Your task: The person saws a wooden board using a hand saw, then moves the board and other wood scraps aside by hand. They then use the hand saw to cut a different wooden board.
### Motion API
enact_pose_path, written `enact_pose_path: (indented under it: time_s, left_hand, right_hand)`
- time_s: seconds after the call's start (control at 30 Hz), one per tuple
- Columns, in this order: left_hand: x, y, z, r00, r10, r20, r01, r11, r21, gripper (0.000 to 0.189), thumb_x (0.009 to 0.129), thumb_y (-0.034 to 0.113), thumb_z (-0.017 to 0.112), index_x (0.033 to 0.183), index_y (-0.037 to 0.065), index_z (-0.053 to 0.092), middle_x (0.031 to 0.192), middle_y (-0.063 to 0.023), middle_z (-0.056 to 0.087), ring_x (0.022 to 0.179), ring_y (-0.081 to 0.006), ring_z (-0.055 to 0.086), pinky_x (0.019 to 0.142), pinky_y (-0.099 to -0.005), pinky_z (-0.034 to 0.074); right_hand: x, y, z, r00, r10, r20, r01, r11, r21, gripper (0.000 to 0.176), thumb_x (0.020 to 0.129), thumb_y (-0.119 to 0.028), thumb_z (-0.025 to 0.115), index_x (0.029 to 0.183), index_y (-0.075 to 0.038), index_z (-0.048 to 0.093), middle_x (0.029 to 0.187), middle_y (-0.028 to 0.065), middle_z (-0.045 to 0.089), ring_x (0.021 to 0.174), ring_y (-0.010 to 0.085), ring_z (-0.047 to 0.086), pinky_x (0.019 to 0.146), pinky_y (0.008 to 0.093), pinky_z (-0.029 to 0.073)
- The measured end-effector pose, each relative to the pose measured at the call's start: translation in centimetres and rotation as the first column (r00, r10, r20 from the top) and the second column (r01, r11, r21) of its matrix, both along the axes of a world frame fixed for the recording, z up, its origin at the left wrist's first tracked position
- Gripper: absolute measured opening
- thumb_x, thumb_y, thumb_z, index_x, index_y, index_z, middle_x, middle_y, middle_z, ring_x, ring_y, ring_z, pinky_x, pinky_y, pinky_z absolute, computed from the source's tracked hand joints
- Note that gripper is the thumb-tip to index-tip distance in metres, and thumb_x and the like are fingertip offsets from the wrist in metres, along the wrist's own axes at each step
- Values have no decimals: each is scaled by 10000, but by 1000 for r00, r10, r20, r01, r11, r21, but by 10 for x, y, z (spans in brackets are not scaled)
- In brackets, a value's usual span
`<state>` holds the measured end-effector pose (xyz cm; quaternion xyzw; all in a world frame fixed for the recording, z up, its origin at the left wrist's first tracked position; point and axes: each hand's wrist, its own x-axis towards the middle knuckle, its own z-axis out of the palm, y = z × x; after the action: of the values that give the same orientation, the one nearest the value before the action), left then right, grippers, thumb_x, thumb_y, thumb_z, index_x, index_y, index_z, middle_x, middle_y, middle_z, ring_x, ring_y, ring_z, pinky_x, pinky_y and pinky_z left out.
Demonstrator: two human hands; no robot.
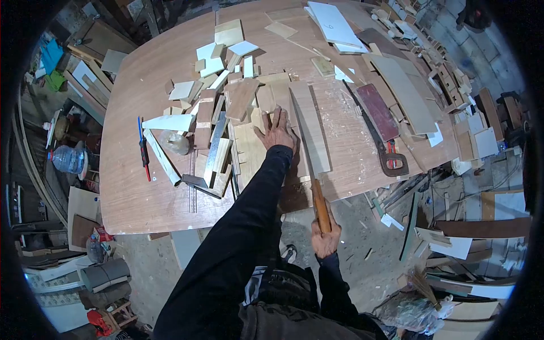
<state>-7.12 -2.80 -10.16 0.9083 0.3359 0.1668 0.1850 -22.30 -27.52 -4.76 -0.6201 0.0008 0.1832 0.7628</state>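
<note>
My left hand lies on wooden pieces near the middle of the table, its fingers spread and pressing down. My right hand, past the table's front edge, is wrapped round the wooden handle of a saw. The saw's thin blade runs from the handle up beside my left hand, seen nearly edge-on. Just right of the blade is a long pale board. Left of my left hand lie light wooden pieces.
On the table are a glass jar, a metal strip and wood offcuts at the left. Another saw with a dark handle and a reddish board lie right. Scraps cover the floor.
</note>
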Motion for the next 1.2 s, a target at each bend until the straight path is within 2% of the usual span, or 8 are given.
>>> enact_pose_path:
  time_s: [0.03,0.13,0.3,0.43,0.8,0.93,1.03,1.2]
  left_hand:
    - [-2,0,-1,1000,-5,-13,5,1000,-10,484,918,196,455,1397,252,488,1535,76,336,1461,-296,175,1101,-685,42]
    - [3,5,-4,1000,-11,-22,11,1000,9,530,879,216,490,1407,252,473,1549,78,303,1454,-299,188,1088,-695,84]
    - [-3,3,-15,998,-54,-28,55,998,36,555,860,227,509,1413,249,464,1552,71,300,1450,-305,195,1081,-699,107]
    - [-2,5,-18,999,-38,25,37,999,31,639,799,175,568,1422,247,452,1548,84,308,1465,-312,154,1104,-687,53]
    - [2,8,-14,998,-13,58,11,999,42,459,921,251,470,1378,287,502,1524,99,346,1439,-307,225,1096,-672,106]
    - [-4,11,-5,999,-42,12,42,999,28,473,921,232,468,1390,292,489,1537,95,326,1445,-302,215,1100,-669,99]
    - [-7,8,-6,998,-60,12,60,998,0,465,911,221,484,1373,265,506,1534,57,331,1451,-313,194,1104,-665,95]
    - [-9,8,-4,986,-20,168,14,999,40,509,872,255,554,1373,205,482,1303,-117,483,1293,-318,378,1055,-591,198]
  right_hand:
    - [-10,-5,5,920,180,349,36,846,-531,616,802,-90,571,1409,-74,467,736,112,608,529,145,528,582,277,490]
    - [-45,-35,3,875,216,432,106,787,-607,636,774,-106,579,1402,-106,480,753,107,596,527,145,518,584,287,487]
    - [-48,-40,11,835,183,519,191,788,-585,638,729,-65,563,1363,-123,521,705,89,580,473,172,511,528,304,480]
    - [-54,-38,16,910,156,385,105,810,-577,594,746,-60,561,1338,-101,534,710,87,582,501,179,544,554,320,491]
    - [-57,-42,13,922,188,338,45,816,-577,641,738,-25,586,1372,-46,495,919,149,672,562,181,582,593,296,505]
    - [-59,-35,14,899,165,406,115,806,-581,622,755,-34,573,1372,-53,498,793,120,636,568,163,573,604,285,502]
    - [-56,-41,5,909,144,392,116,814,-569,599,773,-37,565,1369,-75,506,783,135,635,562,171,575,600,290,501]
    - [-61,-43,9,937,215,276,30,736,-676,545,785,-48,646,1315,-35,523,804,85,649,595,171,575,603,301,504]
